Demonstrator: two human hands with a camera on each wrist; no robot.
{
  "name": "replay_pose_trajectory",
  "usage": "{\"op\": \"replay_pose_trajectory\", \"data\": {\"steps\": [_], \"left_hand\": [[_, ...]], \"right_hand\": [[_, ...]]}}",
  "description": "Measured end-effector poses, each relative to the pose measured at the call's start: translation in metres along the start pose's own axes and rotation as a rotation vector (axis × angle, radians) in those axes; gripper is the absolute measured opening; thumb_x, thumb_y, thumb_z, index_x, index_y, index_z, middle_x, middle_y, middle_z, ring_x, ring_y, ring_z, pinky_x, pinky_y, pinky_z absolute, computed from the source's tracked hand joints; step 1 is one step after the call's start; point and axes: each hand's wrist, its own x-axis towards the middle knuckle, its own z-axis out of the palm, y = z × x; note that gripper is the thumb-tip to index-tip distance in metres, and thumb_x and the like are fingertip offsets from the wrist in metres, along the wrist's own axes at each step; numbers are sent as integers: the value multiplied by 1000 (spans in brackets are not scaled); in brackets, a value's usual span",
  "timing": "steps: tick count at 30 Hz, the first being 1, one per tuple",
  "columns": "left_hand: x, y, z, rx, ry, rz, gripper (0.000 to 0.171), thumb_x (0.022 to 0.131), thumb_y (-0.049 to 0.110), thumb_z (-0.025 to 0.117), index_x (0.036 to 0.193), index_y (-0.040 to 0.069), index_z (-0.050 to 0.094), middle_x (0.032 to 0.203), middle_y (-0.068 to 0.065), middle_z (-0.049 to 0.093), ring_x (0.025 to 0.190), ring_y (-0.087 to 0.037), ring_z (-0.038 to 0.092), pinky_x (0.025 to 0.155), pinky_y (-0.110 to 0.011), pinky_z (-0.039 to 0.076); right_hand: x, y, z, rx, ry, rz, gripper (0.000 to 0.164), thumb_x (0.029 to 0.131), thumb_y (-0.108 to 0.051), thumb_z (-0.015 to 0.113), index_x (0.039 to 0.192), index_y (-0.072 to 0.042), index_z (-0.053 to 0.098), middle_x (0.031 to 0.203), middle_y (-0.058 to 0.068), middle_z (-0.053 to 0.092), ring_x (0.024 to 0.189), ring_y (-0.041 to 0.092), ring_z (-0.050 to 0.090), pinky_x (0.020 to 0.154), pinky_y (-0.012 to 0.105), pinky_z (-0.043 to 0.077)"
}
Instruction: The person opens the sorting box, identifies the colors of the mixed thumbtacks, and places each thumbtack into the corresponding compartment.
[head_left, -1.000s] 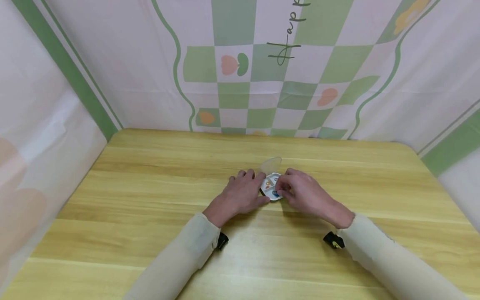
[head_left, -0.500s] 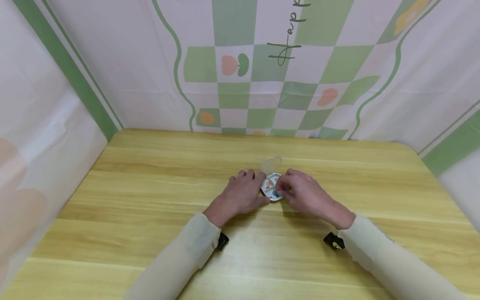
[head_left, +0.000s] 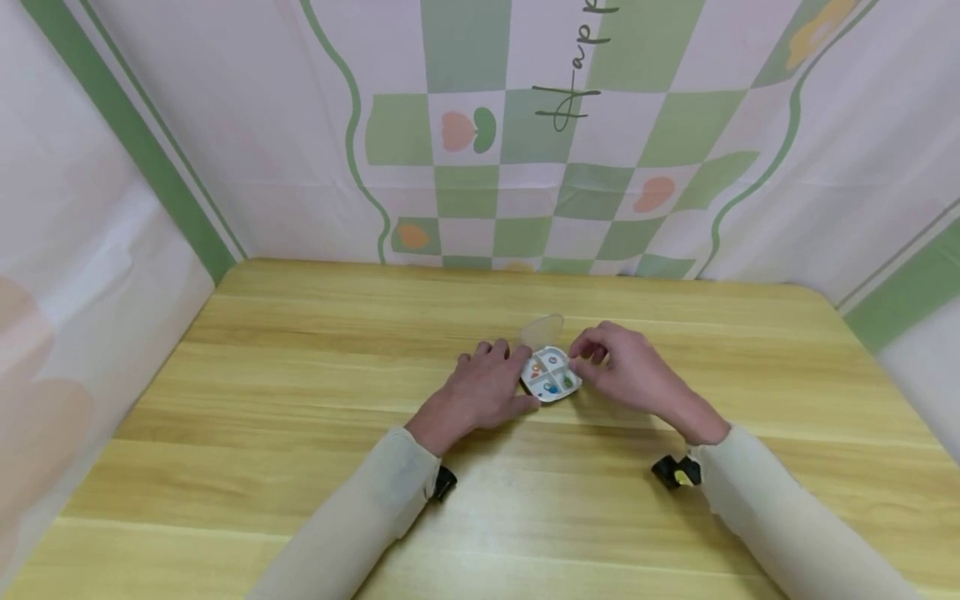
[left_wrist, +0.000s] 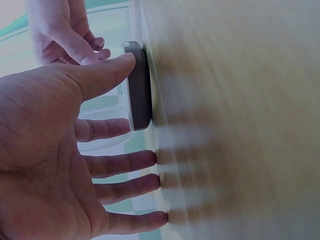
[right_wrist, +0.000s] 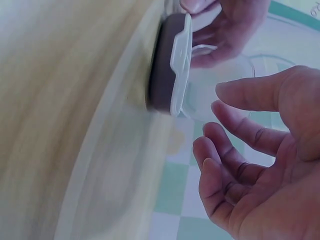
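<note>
A small compartment box (head_left: 553, 372), white on top with a dark base, lies on the table with its clear lid (head_left: 542, 332) raised. Small orange, blue and green pieces and a ring-like piece sit in its compartments. My left hand (head_left: 487, 385) rests at the box's left side; straight thumb and index finger touch its edge, and the other fingertips stand on the table. To the right, my right hand (head_left: 630, 367) hovers with loosely bent fingers. In the right wrist view, nothing shows between its thumb and fingertips (right_wrist: 225, 93), which are apart from the dark base (right_wrist: 164, 85).
The wooden table (head_left: 300, 350) runs back to a printed curtain (head_left: 465, 192) with green and white checks. More curtain hangs at both sides. A black wrist device (head_left: 675, 472) sits under the right sleeve, another (head_left: 444, 482) under the left.
My right hand has lifted off the compartments and moved right, and its fingers have spread apart. The green piece in the near right compartment now shows. The left hand stays in place.
</note>
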Motion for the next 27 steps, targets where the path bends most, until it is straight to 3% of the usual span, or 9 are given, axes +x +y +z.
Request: {"op": "replay_pose_trajectory", "data": {"steps": [5,13,27], "left_hand": [[1,-1,1,-6,-11,-6,70,85,58,52,139,18,34,124,-10,46,111,-28,44,87,-47,37],[1,-1,1,-6,-1,-3,71,84,58,52,140,18,34,124,-9,46,110,-27,43,86,-47,37],[1,0,0,-10,-1,4,71,84,57,53,140,18,34,123,-10,46,111,-28,43,86,-47,38]], "right_hand": [[4,6,-1,44,9,38,20,86,-21,62,101,-7,61,90,2,59,80,18,55,68,30,45],[9,11,1,127,15,114,45,88,-42,57,114,-6,53,103,6,59,90,21,56,74,32,46],[10,7,3,146,30,121,45,87,-43,58,113,-7,53,101,6,59,88,20,57,73,32,46]]}}
